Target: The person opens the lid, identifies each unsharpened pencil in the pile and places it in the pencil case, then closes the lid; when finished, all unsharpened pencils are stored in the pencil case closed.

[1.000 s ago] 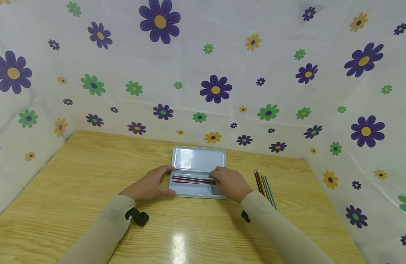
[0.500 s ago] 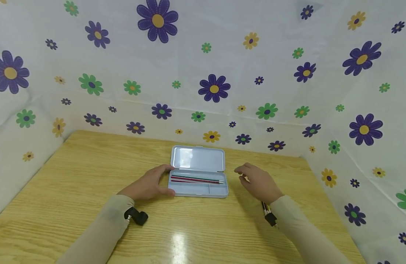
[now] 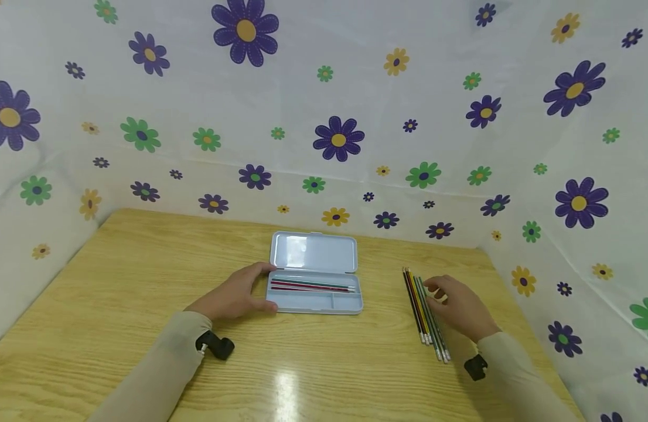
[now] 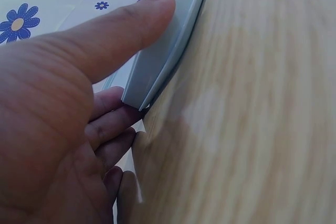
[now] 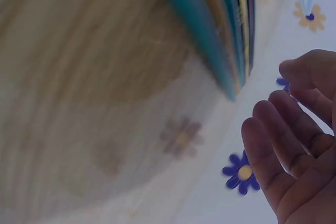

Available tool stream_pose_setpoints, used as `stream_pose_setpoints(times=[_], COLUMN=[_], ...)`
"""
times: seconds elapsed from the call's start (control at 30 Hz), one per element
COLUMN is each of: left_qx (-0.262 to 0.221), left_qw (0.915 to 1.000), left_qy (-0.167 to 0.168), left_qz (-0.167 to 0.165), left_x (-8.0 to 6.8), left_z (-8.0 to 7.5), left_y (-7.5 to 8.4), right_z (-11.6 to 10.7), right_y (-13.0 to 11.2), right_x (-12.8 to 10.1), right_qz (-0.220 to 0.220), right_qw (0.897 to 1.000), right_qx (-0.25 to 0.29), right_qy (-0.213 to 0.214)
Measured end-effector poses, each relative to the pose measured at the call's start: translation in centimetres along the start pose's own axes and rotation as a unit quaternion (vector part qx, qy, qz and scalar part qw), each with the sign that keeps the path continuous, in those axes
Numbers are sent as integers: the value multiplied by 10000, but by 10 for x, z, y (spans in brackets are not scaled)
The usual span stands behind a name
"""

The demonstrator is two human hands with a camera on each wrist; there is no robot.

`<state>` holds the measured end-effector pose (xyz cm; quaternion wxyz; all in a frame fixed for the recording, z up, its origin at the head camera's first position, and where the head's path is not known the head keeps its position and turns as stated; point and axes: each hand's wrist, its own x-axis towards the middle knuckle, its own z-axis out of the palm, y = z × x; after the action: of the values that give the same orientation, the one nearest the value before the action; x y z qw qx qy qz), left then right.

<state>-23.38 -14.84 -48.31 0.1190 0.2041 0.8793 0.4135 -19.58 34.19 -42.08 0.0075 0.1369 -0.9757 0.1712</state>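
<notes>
A light blue pencil case [image 3: 303,302] lies with its lid folded back on the table. Several red and green pencils [image 3: 310,285] rest in its long rear compartment. My left hand [image 3: 236,296] holds the case's left end, thumb at the front corner and fingers at the back; the left wrist view shows the case wall [image 4: 163,51] between them. To the right is a bundle of loose pencils [image 3: 421,310], black, yellow and green. My right hand [image 3: 461,308] hovers at the bundle's right side with loosely bent fingers, holding nothing; the right wrist view shows the fingers [image 5: 268,140] apart from the pencils.
The wooden table [image 3: 145,264] reaches back to a white cloth [image 3: 287,105] with printed flowers, which also hangs along the left and right sides. In the case, a divider [image 3: 332,300] splits the front part into a long and a short compartment.
My right hand has left the case, where it was over the pencils' right ends, and moved right to the loose bundle. My left hand stays on the case.
</notes>
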Motion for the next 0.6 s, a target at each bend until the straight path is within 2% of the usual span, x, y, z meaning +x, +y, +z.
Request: stream_pose_setpoints(times=[0.17,0.4,0.6], left_qx=[7,30,97], left_qw=[10000,10000,10000], left_qy=[19,23,6], left_qz=[-11,38,16], left_x=[-1,-1,-1], left_z=[0,0,-1], left_y=[1,2,3], right_z=[-1,3,3], right_y=[13,21,21], right_x=[-10,-16,-15], right_qz=[144,470,447], right_qw=[9997,9941,9928], right_qx=[135,568,664], right_qy=[-126,-791,-894])
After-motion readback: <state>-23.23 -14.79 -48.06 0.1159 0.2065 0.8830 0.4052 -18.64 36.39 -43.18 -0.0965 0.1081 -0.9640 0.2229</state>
